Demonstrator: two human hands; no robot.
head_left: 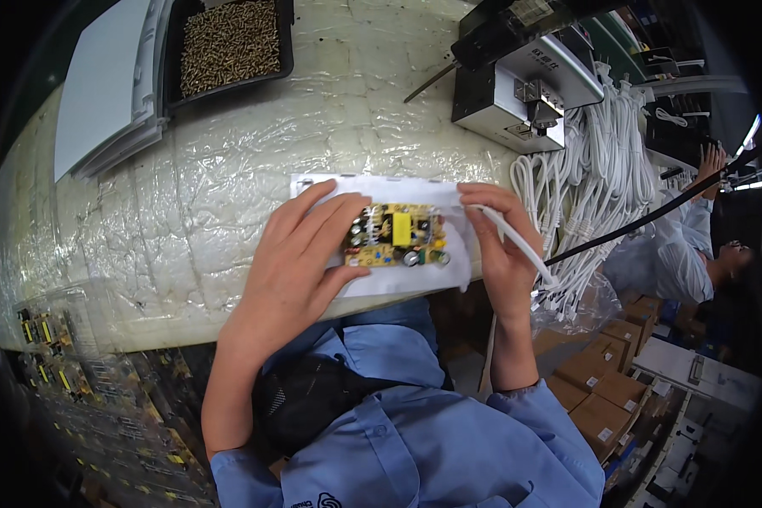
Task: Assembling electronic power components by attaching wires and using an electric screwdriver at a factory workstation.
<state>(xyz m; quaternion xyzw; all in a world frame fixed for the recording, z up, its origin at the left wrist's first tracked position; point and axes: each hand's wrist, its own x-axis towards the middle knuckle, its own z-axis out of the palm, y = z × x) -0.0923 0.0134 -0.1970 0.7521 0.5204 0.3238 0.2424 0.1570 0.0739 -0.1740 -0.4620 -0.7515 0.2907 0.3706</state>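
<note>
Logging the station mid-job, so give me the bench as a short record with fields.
Left hand: at the left end of the circuit board; firm hold unclear
Right hand: white cable in its grip
Under the board: white panel
Upper left: black bin of small brass-coloured parts
Upper right: silver box
Beyond right hand: cable pile, white

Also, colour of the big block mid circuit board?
The block is bright yellow; head view shows it.

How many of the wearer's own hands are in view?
2. The left hand is at the left end of the circuit board; the right hand, to the board's right, holds a white cable.
</note>
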